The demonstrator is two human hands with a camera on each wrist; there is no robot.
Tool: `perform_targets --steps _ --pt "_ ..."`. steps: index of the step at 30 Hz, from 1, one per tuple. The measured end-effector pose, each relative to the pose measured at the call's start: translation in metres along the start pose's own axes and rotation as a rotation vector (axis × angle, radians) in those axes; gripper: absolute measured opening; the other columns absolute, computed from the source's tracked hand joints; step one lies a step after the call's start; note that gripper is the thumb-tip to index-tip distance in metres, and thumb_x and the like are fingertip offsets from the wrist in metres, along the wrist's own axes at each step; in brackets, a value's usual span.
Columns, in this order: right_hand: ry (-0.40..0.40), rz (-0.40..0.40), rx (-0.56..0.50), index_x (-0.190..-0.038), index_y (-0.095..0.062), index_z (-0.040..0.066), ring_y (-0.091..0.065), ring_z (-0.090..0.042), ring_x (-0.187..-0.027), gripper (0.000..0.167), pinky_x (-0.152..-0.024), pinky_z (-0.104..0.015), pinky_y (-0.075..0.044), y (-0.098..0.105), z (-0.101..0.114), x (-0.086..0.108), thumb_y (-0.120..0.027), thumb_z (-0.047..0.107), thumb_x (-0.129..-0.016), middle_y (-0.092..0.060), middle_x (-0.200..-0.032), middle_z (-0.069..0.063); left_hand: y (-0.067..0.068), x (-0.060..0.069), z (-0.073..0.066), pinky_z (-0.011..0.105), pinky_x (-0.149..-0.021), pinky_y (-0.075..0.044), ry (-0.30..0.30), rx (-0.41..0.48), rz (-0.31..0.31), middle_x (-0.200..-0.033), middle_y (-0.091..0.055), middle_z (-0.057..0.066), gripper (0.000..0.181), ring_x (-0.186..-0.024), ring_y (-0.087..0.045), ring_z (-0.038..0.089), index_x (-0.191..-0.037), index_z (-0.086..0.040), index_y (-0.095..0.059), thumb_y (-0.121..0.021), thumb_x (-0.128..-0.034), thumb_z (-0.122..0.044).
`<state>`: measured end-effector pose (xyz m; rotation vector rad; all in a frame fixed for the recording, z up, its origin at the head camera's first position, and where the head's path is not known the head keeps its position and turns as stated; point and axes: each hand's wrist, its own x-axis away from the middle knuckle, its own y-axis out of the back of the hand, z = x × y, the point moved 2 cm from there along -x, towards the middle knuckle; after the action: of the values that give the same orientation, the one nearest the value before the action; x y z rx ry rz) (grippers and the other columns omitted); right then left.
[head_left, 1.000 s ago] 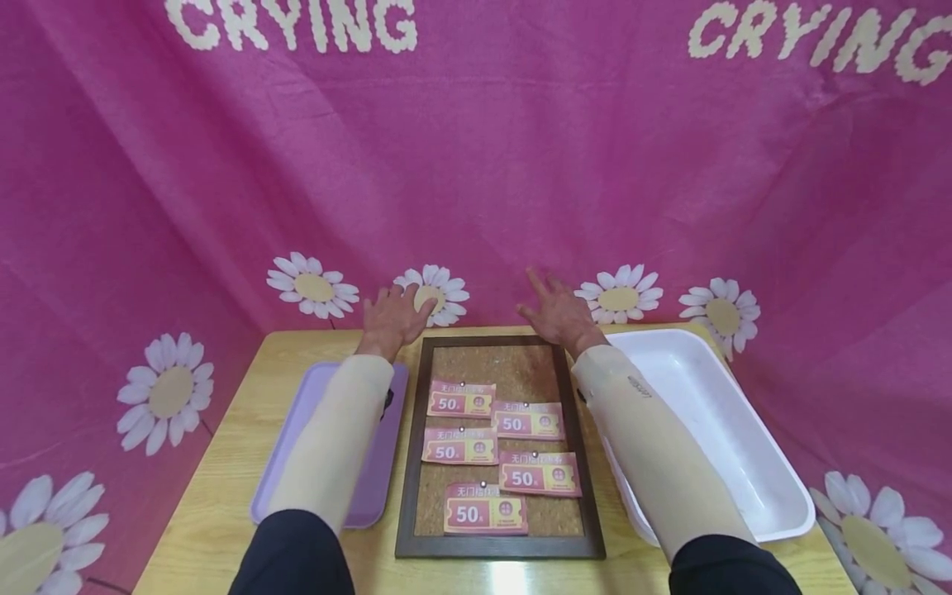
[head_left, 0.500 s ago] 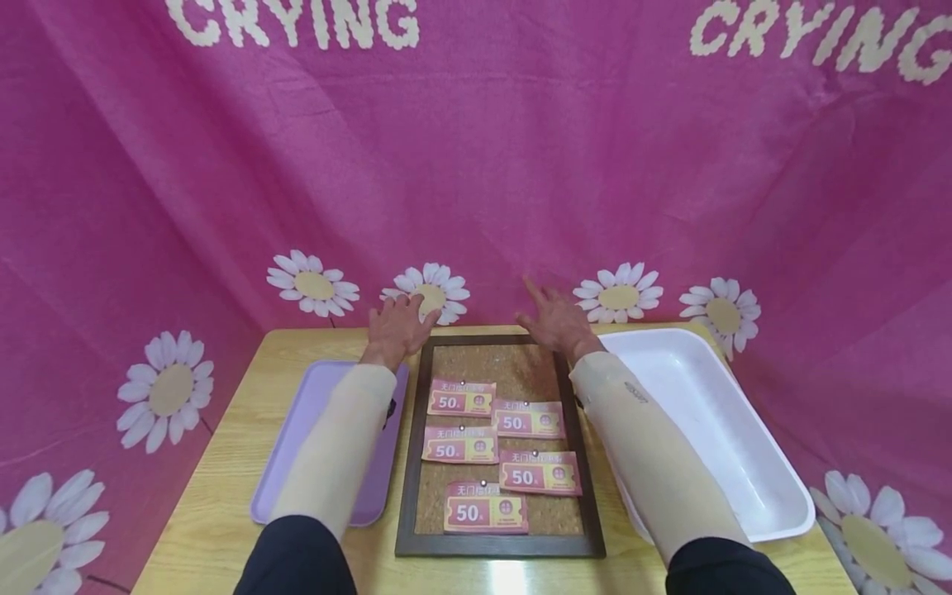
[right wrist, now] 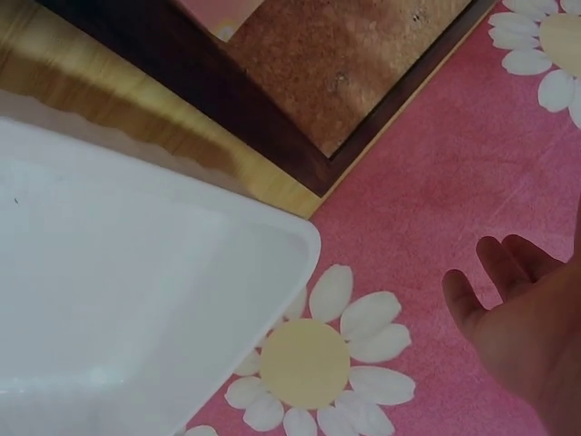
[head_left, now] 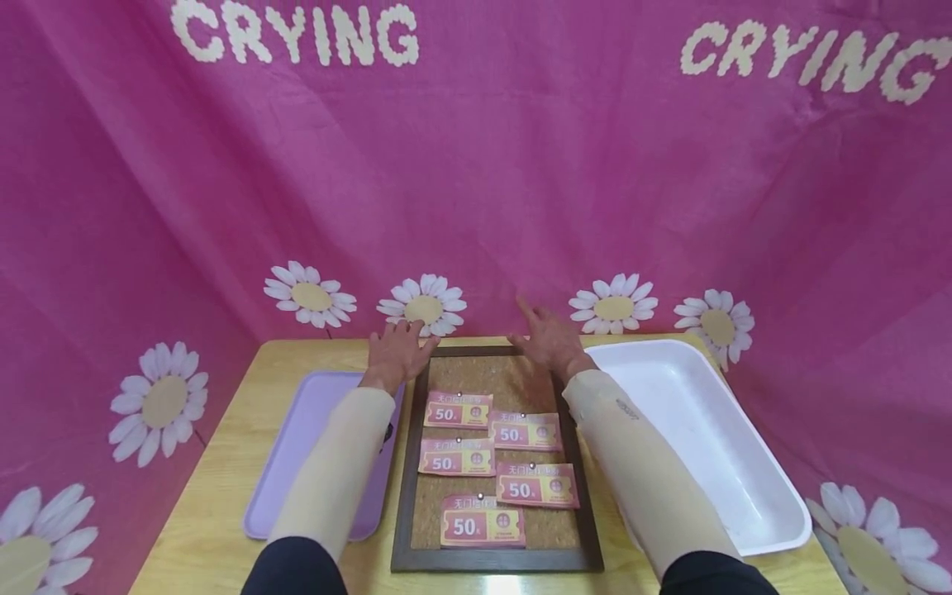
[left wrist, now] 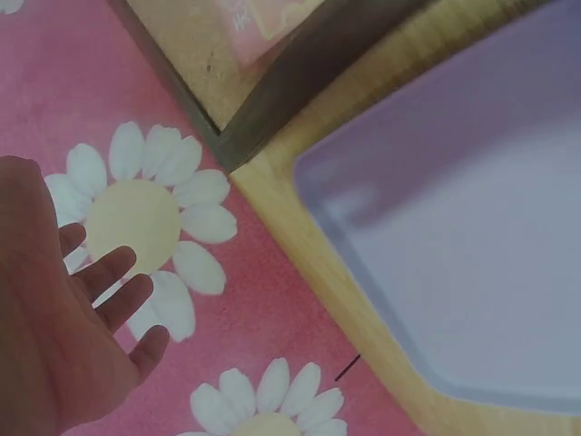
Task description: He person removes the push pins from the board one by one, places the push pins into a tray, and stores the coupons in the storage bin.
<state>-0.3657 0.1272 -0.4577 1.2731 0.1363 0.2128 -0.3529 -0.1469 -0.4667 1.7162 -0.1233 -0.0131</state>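
A dark-framed cork board (head_left: 483, 372) lies mid-table with several pink and yellow coupons marked 50 pinned on it, among them a top-left coupon (head_left: 458, 411) and a lowest coupon (head_left: 482, 522). Small pins show at the coupons' upper edges. My left hand (head_left: 397, 354) hovers by the board's far left corner, fingers spread and holding nothing. Over the far right corner floats my right hand (head_left: 549, 340), likewise with fingers extended and nothing held. Both wrist views show the hands apart from the board; the left hand (left wrist: 64, 318) and right hand (right wrist: 522, 318) sit at the image edges.
A purple tray (head_left: 297, 446) lies left of the board, partly under my left forearm; a small dark item (head_left: 388, 434) shows at its right side. At the right stands a white basin (head_left: 706, 430). A pink curtain (head_left: 476, 190) hangs behind the wooden table (head_left: 216, 496).
The view has tilted slightly upward, so everything sits lower in the picture. Both hands have drawn back a little toward the board, still holding nothing. Coupons, tray and basin stay put.
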Motion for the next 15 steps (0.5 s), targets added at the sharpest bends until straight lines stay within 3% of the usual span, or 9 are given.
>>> perform_targets --steps 8,15 --pt "0.008 0.038 -0.046 -0.156 -0.009 0.028 -0.033 -0.041 -0.141 0.075 -0.110 -0.057 -0.032 -0.013 0.001 0.004 -0.047 0.052 -0.096 -0.028 -0.157 -0.016 -0.015 0.006 0.002 0.059 -0.110 -0.029 -0.011 0.010 0.025 -0.153 -0.036 0.015 0.067 -0.140 -0.035 0.036 -0.151 -0.018 -0.032 -0.029 -0.0982 -0.060" --pt "0.008 0.058 -0.045 -0.156 -0.007 0.029 -0.034 -0.041 -0.140 0.076 -0.110 -0.056 -0.033 -0.018 0.004 0.006 -0.046 0.053 -0.096 -0.029 -0.156 -0.018 -0.020 0.008 0.001 0.060 -0.111 -0.026 -0.021 0.015 0.037 -0.155 -0.034 0.013 0.066 -0.141 -0.032 0.037 -0.151 -0.019 -0.031 -0.029 -0.0985 -0.060"
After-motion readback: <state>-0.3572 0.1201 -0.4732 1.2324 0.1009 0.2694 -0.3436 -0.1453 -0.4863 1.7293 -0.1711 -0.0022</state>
